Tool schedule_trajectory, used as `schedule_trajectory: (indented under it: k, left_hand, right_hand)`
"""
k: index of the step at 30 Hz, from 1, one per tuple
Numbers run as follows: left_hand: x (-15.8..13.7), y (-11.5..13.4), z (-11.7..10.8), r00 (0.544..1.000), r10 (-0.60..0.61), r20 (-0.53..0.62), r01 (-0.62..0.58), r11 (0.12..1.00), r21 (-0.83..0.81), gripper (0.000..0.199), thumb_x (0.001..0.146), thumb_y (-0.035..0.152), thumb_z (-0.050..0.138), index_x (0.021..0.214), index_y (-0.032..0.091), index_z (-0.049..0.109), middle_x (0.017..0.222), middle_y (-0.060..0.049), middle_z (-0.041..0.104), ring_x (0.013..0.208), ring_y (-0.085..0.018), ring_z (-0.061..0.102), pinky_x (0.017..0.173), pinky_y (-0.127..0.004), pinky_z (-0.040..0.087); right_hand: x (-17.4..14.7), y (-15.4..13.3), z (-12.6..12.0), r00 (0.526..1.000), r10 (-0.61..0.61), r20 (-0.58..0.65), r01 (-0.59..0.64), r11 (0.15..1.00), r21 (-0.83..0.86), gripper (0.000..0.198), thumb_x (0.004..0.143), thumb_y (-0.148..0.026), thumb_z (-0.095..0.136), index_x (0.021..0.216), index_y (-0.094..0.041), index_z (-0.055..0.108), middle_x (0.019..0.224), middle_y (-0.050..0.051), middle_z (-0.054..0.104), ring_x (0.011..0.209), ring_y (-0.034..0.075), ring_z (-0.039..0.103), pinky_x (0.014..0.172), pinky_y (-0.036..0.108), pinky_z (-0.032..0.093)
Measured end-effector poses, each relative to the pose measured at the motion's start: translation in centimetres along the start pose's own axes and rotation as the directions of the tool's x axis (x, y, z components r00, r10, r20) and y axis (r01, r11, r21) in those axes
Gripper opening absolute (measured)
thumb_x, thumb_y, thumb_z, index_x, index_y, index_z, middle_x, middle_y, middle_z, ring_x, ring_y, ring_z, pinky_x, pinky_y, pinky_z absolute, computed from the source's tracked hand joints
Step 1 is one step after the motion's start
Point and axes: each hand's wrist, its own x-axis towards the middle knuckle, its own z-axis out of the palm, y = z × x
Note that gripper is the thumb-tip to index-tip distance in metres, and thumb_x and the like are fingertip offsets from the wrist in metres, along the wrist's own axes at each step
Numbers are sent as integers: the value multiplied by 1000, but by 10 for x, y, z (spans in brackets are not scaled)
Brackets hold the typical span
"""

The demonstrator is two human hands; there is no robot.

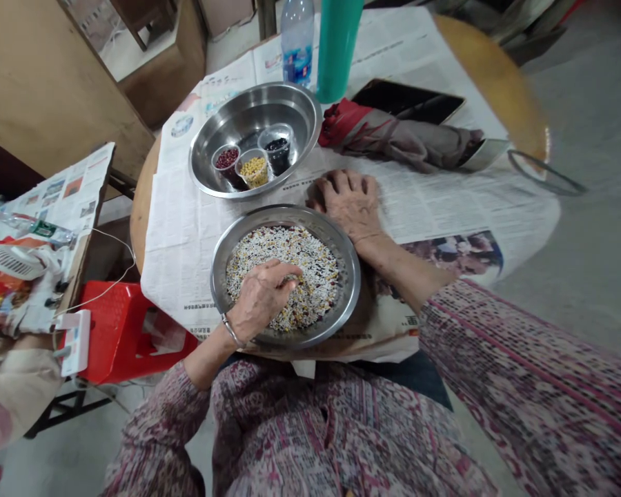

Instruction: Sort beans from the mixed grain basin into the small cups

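Note:
A steel bowl [356, 276] near the table's front edge holds a mix of white grains, yellow beans and dark beans [310, 255]. My left hand [261, 293], with a bangle at the wrist, is over the mix, fingers curled down to it and thumb close to them; what they pinch is hidden. Flat on the newspaper beyond the bowl's right rim, my right hand [349, 207] lies open and holds nothing. Behind, a larger steel basin [201, 152] contains clear cups of red beans [226, 159], yellow beans [253, 169] and black beans [277, 146].
Newspaper [176, 228] covers the round table. A water bottle [297, 48], a green tumbler [339, 52], a folded umbrella [393, 134] and a dark tablet [408, 99] are at the back. To the left are a red stool [114, 331], a power strip [76, 343] and another person's arm [21, 386].

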Motion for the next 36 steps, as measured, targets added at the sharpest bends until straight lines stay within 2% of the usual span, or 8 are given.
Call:
schedule_trajectory:
  k: [6, 20, 24, 27, 30, 32, 33, 36]
  left_hand:
    - [-1, 1, -1, 999, 29, 32, -31, 997, 67, 26, 83, 10, 60, 103, 23, 70, 80, -2, 62, 81, -18, 56, 88, -34, 41]
    - [-1, 1, 0, 999, 26, 43, -32, 989, 143, 14, 86, 15, 58, 91, 23, 68, 91, -3, 64, 81, -17, 55, 79, -29, 40]
    - [0, 4, -2, 1000, -7, -3, 7, 1000, 16, 12, 80, 13, 62, 83, 22, 69, 77, 0, 58, 72, -15, 49, 76, -28, 37]
    - [-1, 9, -8, 991, -134, -4, 130, 962, -240, 2, 78, 19, 66, 77, 20, 67, 62, 3, 46, 62, -12, 40, 65, -26, 33]
    - [-2, 12, -16, 949, -286, 130, 303, 724, -620, 12, 81, 29, 63, 76, 18, 62, 62, 4, 44, 56, -9, 35, 55, -23, 28]
    - [-1, 13, -21, 923, -328, 199, 358, 548, -756, 12, 81, 29, 61, 78, 17, 59, 68, 2, 50, 56, -8, 37, 54, -23, 28]
    - [-1, 13, -22, 918, -337, 207, 366, 523, -770, 10, 79, 28, 61, 79, 17, 59, 70, 2, 51, 57, -8, 38, 54, -23, 29]
    - [-1, 13, -20, 941, -305, 148, 328, 715, -618, 9, 78, 25, 63, 81, 17, 64, 67, 2, 51, 59, -9, 38, 56, -24, 29]
  right_hand:
    - [0, -2, -2, 1000, 0, 9, 0, 999, -40, 49, 98, -42, 25, 133, -17, 50, 138, 17, 51, 125, 35, 42, 98, 52, 32]
    - [0, -1, 1, 1000, -14, -22, 14, 1000, -28, 49, 98, -41, 27, 134, -17, 49, 137, 18, 53, 125, 37, 42, 97, 55, 34]
    - [0, 0, 1, 1000, -11, -11, 11, 999, -46, 48, 98, -41, 27, 133, -16, 49, 137, 18, 52, 124, 36, 43, 97, 54, 34]
    - [0, 0, 1, 1000, -12, -15, 11, 1000, -23, 47, 98, -41, 28, 134, -18, 49, 138, 17, 52, 125, 36, 42, 98, 54, 33]
    - [0, 0, 2, 1000, -10, -17, 9, 1000, -12, 48, 98, -42, 28, 134, -18, 48, 139, 18, 51, 126, 37, 41, 98, 55, 32]
    - [0, 0, 2, 1000, -12, -21, 12, 1000, -25, 48, 98, -42, 27, 134, -17, 48, 138, 18, 51, 125, 37, 42, 98, 55, 32]
    - [0, 0, 3, 1000, -14, -24, 13, 999, -33, 49, 98, -42, 27, 134, -17, 48, 138, 18, 51, 125, 37, 42, 98, 55, 32]
    - [-1, 0, 3, 999, -14, -29, 13, 999, -39, 50, 98, -44, 25, 134, -17, 48, 137, 18, 52, 124, 36, 42, 97, 55, 32]
